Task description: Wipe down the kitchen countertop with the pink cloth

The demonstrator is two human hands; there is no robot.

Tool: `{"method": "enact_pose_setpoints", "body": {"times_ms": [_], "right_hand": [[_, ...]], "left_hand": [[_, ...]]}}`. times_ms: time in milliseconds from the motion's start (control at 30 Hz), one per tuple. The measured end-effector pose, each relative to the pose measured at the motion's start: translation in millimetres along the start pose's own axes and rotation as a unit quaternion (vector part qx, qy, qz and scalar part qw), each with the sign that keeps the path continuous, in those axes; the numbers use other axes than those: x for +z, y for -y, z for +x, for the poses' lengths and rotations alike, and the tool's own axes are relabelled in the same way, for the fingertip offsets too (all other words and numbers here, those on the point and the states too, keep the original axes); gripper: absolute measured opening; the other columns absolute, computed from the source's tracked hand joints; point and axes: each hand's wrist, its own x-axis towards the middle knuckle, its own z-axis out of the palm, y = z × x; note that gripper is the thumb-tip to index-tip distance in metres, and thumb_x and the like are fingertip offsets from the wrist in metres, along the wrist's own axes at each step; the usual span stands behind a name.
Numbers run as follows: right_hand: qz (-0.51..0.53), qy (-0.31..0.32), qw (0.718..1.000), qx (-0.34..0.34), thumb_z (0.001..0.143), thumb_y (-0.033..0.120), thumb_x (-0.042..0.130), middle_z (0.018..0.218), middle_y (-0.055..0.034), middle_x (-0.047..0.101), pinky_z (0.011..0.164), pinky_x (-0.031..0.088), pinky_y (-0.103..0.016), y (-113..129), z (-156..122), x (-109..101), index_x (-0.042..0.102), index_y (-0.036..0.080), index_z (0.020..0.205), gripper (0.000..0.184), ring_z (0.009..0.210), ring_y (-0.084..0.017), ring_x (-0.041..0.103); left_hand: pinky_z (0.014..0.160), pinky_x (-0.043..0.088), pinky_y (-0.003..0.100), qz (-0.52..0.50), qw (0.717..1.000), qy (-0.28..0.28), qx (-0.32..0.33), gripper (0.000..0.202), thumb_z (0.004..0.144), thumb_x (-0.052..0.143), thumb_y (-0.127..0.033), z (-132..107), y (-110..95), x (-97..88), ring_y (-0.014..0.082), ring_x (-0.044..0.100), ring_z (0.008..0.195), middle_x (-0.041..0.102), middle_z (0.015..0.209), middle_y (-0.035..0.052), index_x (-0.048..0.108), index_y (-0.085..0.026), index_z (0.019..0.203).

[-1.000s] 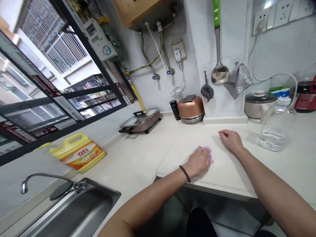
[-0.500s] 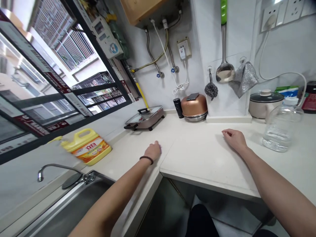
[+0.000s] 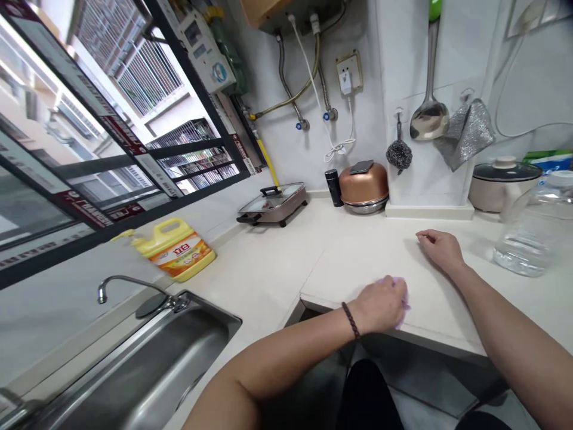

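Observation:
My left hand point(image 3: 381, 303), with a dark beaded bracelet on the wrist, is closed over a purple cloth point(image 3: 405, 297) and presses it on the white countertop point(image 3: 353, 257) near its front edge. Most of the cloth is hidden under my fingers. My right hand point(image 3: 441, 246) rests on the counter farther back and to the right, its fingers curled together with nothing visible in them. To the right of it stands a clear plastic jug point(image 3: 532, 233) holding some clear liquid.
Along the back are an electric pan point(image 3: 273, 203), a black bottle point(image 3: 333, 188), a copper-coloured bowl point(image 3: 364, 184) and a lidded pot point(image 3: 504, 185). A yellow detergent jug point(image 3: 183, 251) stands behind the steel sink point(image 3: 179, 358). A scrubber point(image 3: 399, 154) and spatula point(image 3: 430, 119) hang on the wall.
My left hand has swept right and toward the front edge with the purple cloth. My right hand stays put on the counter. The view has turned slightly left.

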Motion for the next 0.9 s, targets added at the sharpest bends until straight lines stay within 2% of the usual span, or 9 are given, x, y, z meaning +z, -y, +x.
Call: {"method": "enact_pose_setpoints", "body": {"times_ms": [67,167,267,367,467,600,700,800,900], "right_hand": [[0.006,-0.005,1.0,0.001,0.08,0.047,0.057,0.071,-0.0037,0.073,0.069,0.048,-0.033,-2.0,0.5,-2.4,0.085,0.022,0.094,0.039,0.068,-0.022,0.064],[0.01,-0.001,1.0,0.001,0.079,0.047,0.057,0.069,-0.0032,0.072,0.068,0.047,-0.033,-1.4,0.3,-2.4,0.084,0.022,0.094,0.04,0.067,-0.022,0.063],[0.007,0.01,1.0,0.001,0.08,0.045,0.057,0.068,-0.0025,0.071,0.067,0.046,-0.033,1.9,-0.7,-0.4,0.084,0.023,0.094,0.038,0.066,-0.021,0.063],[-0.001,0.017,1.0,0.009,0.081,0.045,0.056,0.068,-0.0023,0.071,0.066,0.046,-0.033,5.9,-2.5,-0.2,0.084,0.023,0.095,0.037,0.067,-0.021,0.063],[-0.001,0.02,1.0,0.007,0.081,0.045,0.056,0.069,-0.0024,0.072,0.066,0.046,-0.033,9.4,-4.6,-1.0,0.084,0.024,0.094,0.038,0.067,-0.022,0.064],[0.009,0.019,1.0,-0.018,0.081,0.048,0.055,0.07,-0.0023,0.073,0.065,0.046,-0.033,13.1,-6.4,2.2,0.084,0.025,0.093,0.039,0.065,-0.022,0.064],[0.011,0.032,0.999,-0.031,0.082,0.05,0.054,0.067,-0.0019,0.072,0.062,0.045,-0.033,16.6,-7.8,7.4,0.084,0.025,0.093,0.04,0.061,-0.021,0.062],[0.009,0.042,0.998,-0.04,0.082,0.052,0.053,0.067,-0.0016,0.071,0.063,0.046,-0.033,21.0,-10.1,9.4,0.084,0.026,0.093,0.042,0.061,-0.021,0.061],[0.015,0.047,0.998,-0.042,0.082,0.053,0.053,0.068,-0.0017,0.071,0.064,0.047,-0.033,25.3,-13.2,6.9,0.083,0.026,0.094,0.043,0.062,-0.021,0.061]], "left_hand": [[0.081,0.059,0.041,0.004,0.999,-0.014,0.04,0.036,0.1,0.051,-0.033,1.7,-10.3,5.5,0.0318,0.069,0.104,0.063,0.123,0.0179,0.047,-0.018,0.133],[0.078,0.059,0.04,0.009,1.0,-0.012,-0.01,0.036,0.101,0.047,-0.028,0.6,12.2,8.0,0.0303,0.071,0.101,0.063,0.124,0.0158,0.046,-0.021,0.135],[0.079,0.057,0.04,0.011,0.987,-0.003,-0.159,0.032,0.102,0.042,-0.023,-1.5,70.8,-2.9,0.0302,0.073,0.099,0.063,0.124,0.0171,0.049,-0.02,0.133],[0.085,0.055,0.041,0.013,0.955,-0.011,-0.297,0.03,0.104,0.038,-0.022,-8.4,135.8,-20.7,0.0315,0.073,0.104,0.063,0.127,0.0204,0.049,-0.016,0.131],[0.09,0.053,0.041,0.016,0.939,-0.009,-0.342,0.029,0.105,0.035,-0.023,-24.9,174.0,-28.8,0.0321,0.072,0.108,0.063,0.128,0.0219,0.048,-0.014,0.13],[0.087,0.052,0.041,0.023,0.957,0.021,-0.288,0.025,0.105,0.039,-0.026,-51.5,178.5,-16.1,0.0317,0.072,0.103,0.067,0.122,0.0195,0.049,-0.016,0.125],[0.087,0.052,0.041,0.026,0.964,0.024,-0.264,0.023,0.105,0.038,-0.026,-54.8,175.6,-6.2,0.0315,0.072,0.101,0.069,0.118,0.018,0.049,-0.018,0.123],[0.088,0.052,0.041,0.024,0.964,-0.002,-0.266,0.025,0.105,0.035,-0.023,-29.5,183.2,-7.9,0.0312,0.073,0.102,0.068,0.119,0.0183,0.05,-0.017,0.124],[0.091,0.052,0.04,0.01,0.96,-0.025,-0.279,0.027,0.104,0.037,-0.021,20.2,200.8,-17.1,0.0315,0.072,0.108,0.067,0.125,0.0196,0.051,-0.017,0.126]]}}
